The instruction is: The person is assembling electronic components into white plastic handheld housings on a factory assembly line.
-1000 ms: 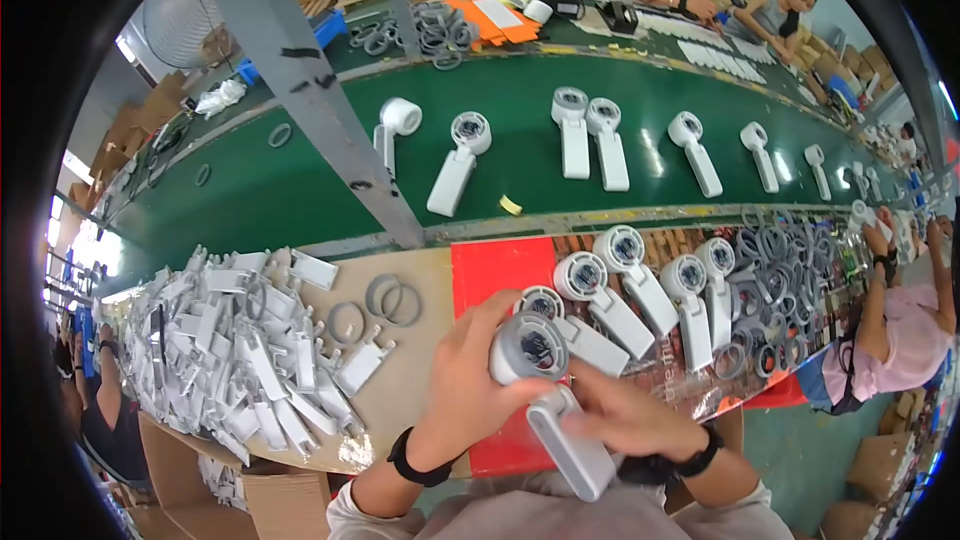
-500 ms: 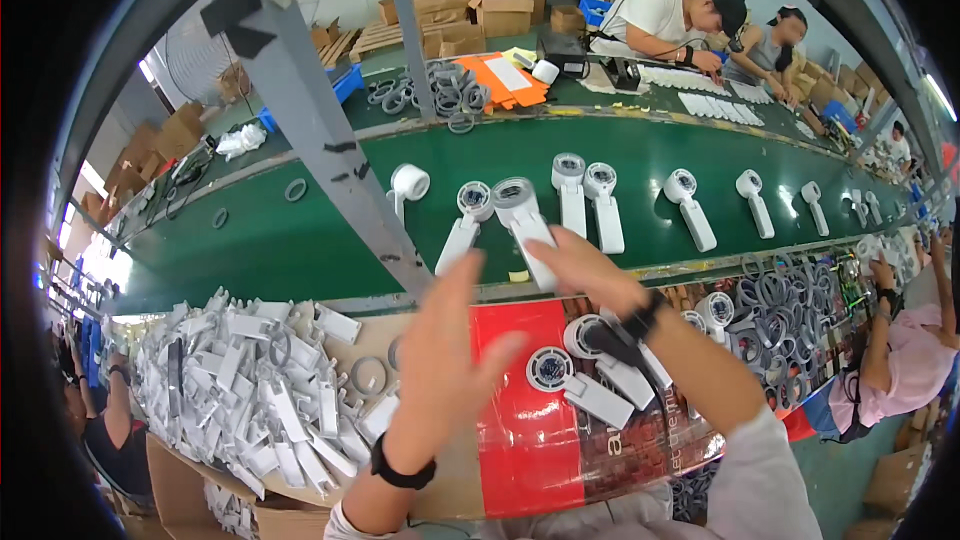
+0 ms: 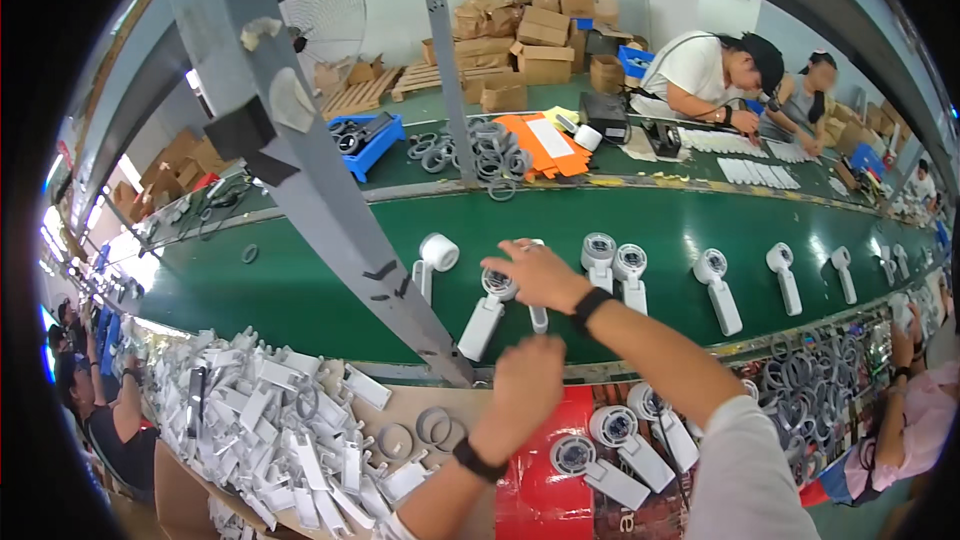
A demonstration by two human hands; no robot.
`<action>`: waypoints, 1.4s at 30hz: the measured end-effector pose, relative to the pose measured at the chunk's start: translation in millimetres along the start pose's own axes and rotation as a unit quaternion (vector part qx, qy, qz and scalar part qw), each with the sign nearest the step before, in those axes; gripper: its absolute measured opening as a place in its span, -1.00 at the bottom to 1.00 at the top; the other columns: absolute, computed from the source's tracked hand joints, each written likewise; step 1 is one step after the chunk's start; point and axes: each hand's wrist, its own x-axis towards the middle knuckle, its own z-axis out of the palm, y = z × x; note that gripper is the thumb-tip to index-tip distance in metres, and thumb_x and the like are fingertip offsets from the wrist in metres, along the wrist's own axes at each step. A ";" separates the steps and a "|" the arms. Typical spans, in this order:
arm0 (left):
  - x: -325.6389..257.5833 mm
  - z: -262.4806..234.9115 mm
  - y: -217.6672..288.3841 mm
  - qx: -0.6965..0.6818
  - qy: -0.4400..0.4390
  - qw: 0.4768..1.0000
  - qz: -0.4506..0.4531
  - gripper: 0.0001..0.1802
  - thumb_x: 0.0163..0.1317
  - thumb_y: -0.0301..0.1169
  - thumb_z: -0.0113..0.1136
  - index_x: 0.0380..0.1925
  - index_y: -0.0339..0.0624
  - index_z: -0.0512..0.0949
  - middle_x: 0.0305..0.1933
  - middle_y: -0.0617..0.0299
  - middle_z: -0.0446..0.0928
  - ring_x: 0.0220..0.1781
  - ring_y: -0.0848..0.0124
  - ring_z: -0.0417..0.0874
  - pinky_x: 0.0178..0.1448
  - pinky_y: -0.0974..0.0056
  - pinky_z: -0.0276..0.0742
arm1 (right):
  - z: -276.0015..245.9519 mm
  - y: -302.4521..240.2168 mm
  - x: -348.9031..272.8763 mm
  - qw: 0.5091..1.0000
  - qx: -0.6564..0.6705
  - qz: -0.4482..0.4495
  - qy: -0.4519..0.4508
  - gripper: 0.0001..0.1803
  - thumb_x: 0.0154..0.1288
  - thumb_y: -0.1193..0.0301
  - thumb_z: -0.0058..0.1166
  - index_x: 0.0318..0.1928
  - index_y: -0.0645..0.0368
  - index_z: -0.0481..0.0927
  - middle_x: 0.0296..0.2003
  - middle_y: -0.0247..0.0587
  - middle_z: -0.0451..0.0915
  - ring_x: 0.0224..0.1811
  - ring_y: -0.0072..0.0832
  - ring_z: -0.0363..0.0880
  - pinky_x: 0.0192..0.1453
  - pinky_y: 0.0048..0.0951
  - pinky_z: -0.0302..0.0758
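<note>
Resting right hand [image 3: 537, 275] open on white magnifier [image 3: 538, 312], left hand [image 3: 525, 383] empty

Brown cardboard cartons [image 3: 525, 35] are stacked against the far wall, more brown cardboard boxes [image 3: 170, 165] at far left. A blue plastic crate [image 3: 365, 145] sits beyond the belt. Flat orange sheets with a white label [image 3: 545, 145] lie beside it.

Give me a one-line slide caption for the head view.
Right hand over a white handheld device on the green conveyor.
</note>
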 end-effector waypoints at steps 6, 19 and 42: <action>-87.1 -142.0 -50.5 -0.312 -0.160 0.926 -0.142 -0.80 0.10 -0.34 0.16 -0.39 -0.24 0.62 -0.50 0.09 0.59 -0.44 0.24 0.63 -0.34 0.21 0.51 | -48.4 -3.5 1.8 0.994 -0.085 0.058 0.039 -0.71 0.04 0.45 0.06 -0.15 -0.04 0.52 -0.28 -0.22 0.47 -0.19 -0.25 0.51 -0.21 -0.23 0.47; -166.9 -128.6 -32.0 -0.460 0.073 0.871 -0.158 0.03 -0.31 0.01 0.55 0.12 -0.29 0.26 0.06 0.01 0.40 0.11 0.20 0.44 0.18 0.15 0.34 | -182.8 -125.2 2.3 0.869 0.437 -0.131 -0.191 -0.38 0.03 0.25 0.26 0.14 0.09 0.42 0.08 -0.11 0.42 -0.09 -0.33 0.55 -0.03 -0.35 0.50; -149.2 -76.9 28.2 -0.744 0.033 0.668 0.007 -0.43 -0.11 -0.39 0.45 -0.09 -0.24 0.39 0.18 -0.21 0.31 0.23 -0.01 0.37 0.23 0.01 0.32 | -204.5 -149.6 -100.7 0.950 0.306 -0.041 -0.056 -0.81 0.11 0.63 -0.01 -0.23 0.19 0.52 -0.31 -0.14 0.46 -0.28 -0.25 0.49 -0.23 -0.30 0.41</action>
